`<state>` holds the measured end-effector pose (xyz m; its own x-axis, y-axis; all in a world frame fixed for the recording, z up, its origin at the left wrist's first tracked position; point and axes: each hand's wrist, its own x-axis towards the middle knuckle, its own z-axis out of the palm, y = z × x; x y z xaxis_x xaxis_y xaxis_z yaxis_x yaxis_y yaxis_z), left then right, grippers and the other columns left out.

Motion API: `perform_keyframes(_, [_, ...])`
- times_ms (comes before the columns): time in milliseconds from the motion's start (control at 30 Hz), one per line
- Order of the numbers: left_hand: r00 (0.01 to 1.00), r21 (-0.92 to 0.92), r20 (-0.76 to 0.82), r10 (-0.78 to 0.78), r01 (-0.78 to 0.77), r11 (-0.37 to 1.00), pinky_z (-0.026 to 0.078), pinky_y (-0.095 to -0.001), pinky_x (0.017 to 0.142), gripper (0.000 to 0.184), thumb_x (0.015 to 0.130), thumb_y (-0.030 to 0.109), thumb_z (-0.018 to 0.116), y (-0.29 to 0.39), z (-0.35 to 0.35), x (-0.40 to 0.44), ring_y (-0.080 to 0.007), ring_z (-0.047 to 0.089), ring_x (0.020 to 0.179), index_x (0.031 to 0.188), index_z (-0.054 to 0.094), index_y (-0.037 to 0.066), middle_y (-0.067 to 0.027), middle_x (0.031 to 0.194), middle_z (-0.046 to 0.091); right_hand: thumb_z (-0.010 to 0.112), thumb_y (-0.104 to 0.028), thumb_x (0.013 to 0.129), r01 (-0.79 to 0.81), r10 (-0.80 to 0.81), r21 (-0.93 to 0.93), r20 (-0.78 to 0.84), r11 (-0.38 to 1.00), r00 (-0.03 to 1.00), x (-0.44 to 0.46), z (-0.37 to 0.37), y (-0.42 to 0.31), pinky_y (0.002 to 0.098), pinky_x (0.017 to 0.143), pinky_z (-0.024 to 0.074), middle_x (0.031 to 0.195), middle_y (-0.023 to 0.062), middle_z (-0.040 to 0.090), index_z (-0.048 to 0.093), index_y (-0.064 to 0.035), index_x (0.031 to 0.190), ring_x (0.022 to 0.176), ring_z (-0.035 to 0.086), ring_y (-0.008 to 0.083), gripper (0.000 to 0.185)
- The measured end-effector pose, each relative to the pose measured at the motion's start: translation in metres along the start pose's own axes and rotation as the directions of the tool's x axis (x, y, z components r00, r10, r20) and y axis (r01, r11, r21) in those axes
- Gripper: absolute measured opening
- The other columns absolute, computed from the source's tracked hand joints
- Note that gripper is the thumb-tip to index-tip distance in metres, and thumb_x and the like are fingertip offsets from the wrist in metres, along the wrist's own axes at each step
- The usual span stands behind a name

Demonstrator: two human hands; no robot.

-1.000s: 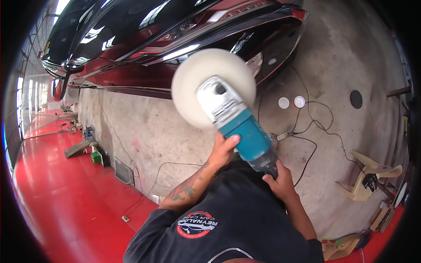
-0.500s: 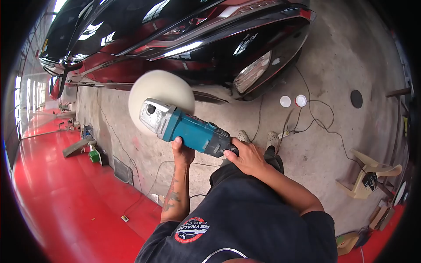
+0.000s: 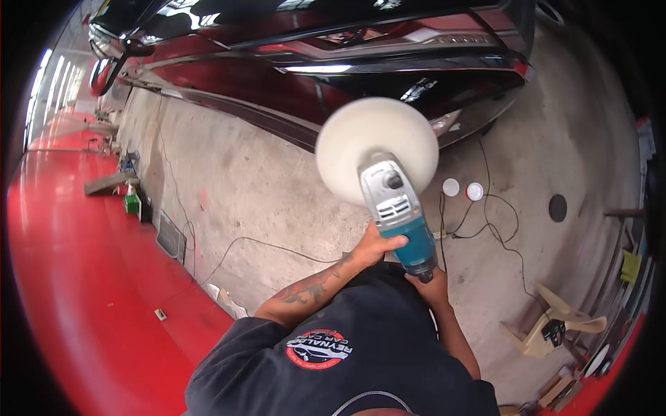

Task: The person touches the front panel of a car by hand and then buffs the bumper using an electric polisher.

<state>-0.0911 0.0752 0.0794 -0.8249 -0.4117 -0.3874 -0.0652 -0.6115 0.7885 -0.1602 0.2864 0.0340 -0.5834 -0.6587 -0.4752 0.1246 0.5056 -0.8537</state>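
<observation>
A teal and silver power polisher (image 3: 416,243) is in both my hands, its grey metal head pointing up and away from me. A big round cream pad (image 3: 347,132) is fitted to the head. My left hand (image 3: 378,244) closes around the teal body, thumb lying across it. Around the dark rear end, my right hand (image 3: 431,284) is wrapped, its fingers partly hidden. The pad overlaps the lower corner of a glossy black car (image 3: 270,90) in view; I cannot tell whether they touch.
Two white round lids or tubs (image 3: 451,187) and a black disc (image 3: 558,207) lie on the concrete floor (image 3: 229,180). Black cords (image 3: 513,239) loop across it. At right is a tipped cream plastic chair (image 3: 555,322); a red floor (image 3: 90,277) runs along the left.
The polisher has swung right, and its head now points more directly away from me. The pad has shifted from the car's side toward its wheel end. Both hands have kept hold.
</observation>
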Motion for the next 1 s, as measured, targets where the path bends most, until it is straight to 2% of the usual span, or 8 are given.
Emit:
perform_keyframes(267, [0.987, -0.111, -0.091, 0.135, -0.145, 0.983, 0.043, -0.0391, 0.105, 0.07, 0.077, 0.024, 0.084, 0.0, -0.053, -0.02, -0.0228, 0.055, 0.119, 0.135, 0.051, 0.001, -0.0102, 0.127, 0.06, 0.086, -0.028, 0.073, 0.091, -0.084, -0.079, 0.087, 0.993, 0.993, 0.033, 0.028, -0.022, 0.0391, 0.082, 0.0548, 0.099, 0.0184, 0.073, 0.068, -0.0008, 0.108, 0.095, 0.071, 0.0328, 0.047])
perform_keyframes(367, [0.964, -0.057, -0.141, 0.226, -0.235, 0.97, 0.041, -0.0425, 0.109, 0.076, 0.076, 0.031, 0.079, 0.025, -0.09, -0.019, -0.0276, 0.054, 0.124, 0.138, 0.048, -0.001, -0.0131, 0.134, 0.056, 0.086, -0.033, 0.073, 0.29, -0.27, -0.163, 0.134, 0.943, 0.953, 0.065, 0.053, -0.046, 0.0426, 0.082, 0.0548, 0.098, 0.0213, 0.071, 0.067, -0.0018, 0.11, 0.095, 0.069, 0.0387, 0.052])
perform_keyframes(533, [0.884, -0.029, -0.261, 0.388, -0.409, 0.912, 0.04, -0.0469, 0.112, 0.083, 0.078, 0.041, 0.073, 0.073, -0.169, -0.007, -0.0337, 0.053, 0.128, 0.142, 0.042, -0.002, -0.0207, 0.139, 0.054, 0.084, -0.039, 0.074, 0.442, -0.394, -0.215, 0.234, 0.871, 0.889, 0.115, 0.1, -0.119, 0.0474, 0.079, 0.054, 0.096, 0.0215, 0.071, 0.064, -0.0022, 0.112, 0.093, 0.067, 0.0423, 0.057])
perform_keyframes(633, [0.855, -0.05, -0.303, 0.421, -0.456, 0.889, 0.042, -0.0476, 0.11, 0.085, 0.078, 0.046, 0.072, 0.125, -0.19, -0.005, -0.0348, 0.056, 0.125, 0.141, 0.042, -0.002, -0.0217, 0.138, 0.055, 0.084, -0.039, 0.075, 0.439, -0.363, -0.269, 0.289, 0.857, 0.886, 0.133, 0.124, -0.164, 0.0471, 0.08, 0.0539, 0.095, 0.0215, 0.071, 0.063, -0.0035, 0.113, 0.093, 0.067, 0.0419, 0.056])
perform_keyframes(733, [0.859, -0.083, -0.295, 0.417, -0.458, 0.885, 0.047, -0.0428, 0.104, 0.077, 0.078, 0.039, 0.077, 0.159, -0.179, -0.008, -0.0271, 0.059, 0.118, 0.137, 0.046, -0.001, -0.0138, 0.13, 0.059, 0.083, -0.039, 0.075, 0.428, -0.358, -0.242, 0.284, 0.871, 0.889, 0.133, 0.135, -0.179, 0.0468, 0.08, 0.0539, 0.095, 0.0213, 0.071, 0.063, -0.0043, 0.114, 0.093, 0.067, 0.0418, 0.055])
perform_keyframes(833, [0.871, -0.001, -0.273, 0.408, -0.425, 0.905, 0.045, -0.0463, 0.107, 0.085, 0.077, 0.047, 0.078, 0.143, -0.167, -0.005, -0.0312, 0.058, 0.122, 0.139, 0.045, -0.001, -0.0164, 0.133, 0.058, 0.083, -0.039, 0.075, 0.395, -0.354, -0.169, 0.227, 0.903, 0.907, 0.114, 0.12, -0.172, 0.0468, 0.08, 0.0538, 0.096, 0.0212, 0.071, 0.063, -0.004, 0.114, 0.093, 0.067, 0.0419, 0.055])
perform_keyframes(933, [0.878, 0.052, -0.248, 0.409, -0.409, 0.911, 0.047, -0.0375, 0.099, 0.072, 0.079, 0.041, 0.078, 0.122, -0.109, -0.009, -0.0229, 0.059, 0.114, 0.132, 0.053, -0.001, -0.0108, 0.122, 0.062, 0.085, -0.037, 0.074, 0.195, -0.17, -0.104, 0.211, 0.975, 0.963, 0.081, 0.086, -0.139, 0.0424, 0.082, 0.0543, 0.099, 0.0207, 0.072, 0.064, -0.0027, 0.115, 0.095, 0.069, 0.0389, 0.058])
perform_keyframes(1000, [0.914, 0.121, -0.202, 0.352, -0.334, 0.935, 0.05, -0.0359, 0.094, 0.068, 0.078, 0.039, 0.079, 0.105, -0.076, -0.011, -0.0205, 0.061, 0.108, 0.127, 0.056, -0.002, -0.0097, 0.117, 0.064, 0.086, -0.034, 0.074, 0.183, -0.164, -0.14, 0.137, 0.973, 0.977, 0.044, 0.052, -0.143, 0.0384, 0.083, 0.054, 0.101, 0.0191, 0.073, 0.066, -0.0002, 0.113, 0.096, 0.071, 0.0322, 0.056])
